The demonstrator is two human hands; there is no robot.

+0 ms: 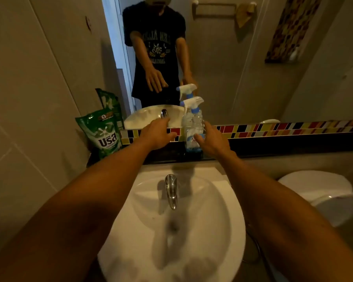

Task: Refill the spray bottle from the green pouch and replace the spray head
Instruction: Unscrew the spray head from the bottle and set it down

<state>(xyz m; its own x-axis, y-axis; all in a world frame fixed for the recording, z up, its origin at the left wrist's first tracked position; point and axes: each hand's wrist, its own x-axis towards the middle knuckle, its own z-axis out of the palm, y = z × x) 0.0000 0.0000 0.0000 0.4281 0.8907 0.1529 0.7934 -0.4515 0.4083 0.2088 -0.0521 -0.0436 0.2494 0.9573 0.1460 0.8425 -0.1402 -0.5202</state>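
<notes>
Head view: the spray bottle (193, 127) stands upright at the frame's centre, on the dark ledge (273, 148) under the mirror (232, 58), spray head on. The right hand (211, 140) touches its right side, grip wide. The left hand (158, 134) hovers just left, fingers spread, empty. The green pouch (102, 134) stands at centre left, above the sink (222, 200).

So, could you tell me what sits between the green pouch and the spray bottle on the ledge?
In the head view, only the open left hand hovers between the green pouch and the spray bottle; the dark ledge there looks bare.
</notes>
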